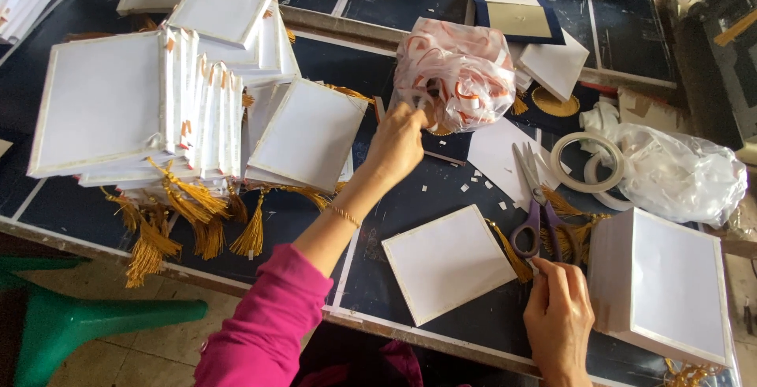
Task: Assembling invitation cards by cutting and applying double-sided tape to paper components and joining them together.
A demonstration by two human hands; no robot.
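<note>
My left hand (397,141), in a pink sleeve, reaches into a clear plastic bag (457,68) of white and orange ribbon pieces, fingers pinched at its opening. My right hand (558,312) rests at the table's near edge, fingertips touching the gold tassel (512,253) of a white square card (447,262) lying flat between my arms. Purple-handled scissors (533,198) lie just above my right hand. A stack of white cards (666,280) stands right beside it.
Large piles of white cards with gold tassels (158,111) fill the left of the dark table (323,213). Rolls of white tape (587,162) and a crumpled clear bag (682,170) lie at the right. A green plastic stool (71,320) stands on the floor at left.
</note>
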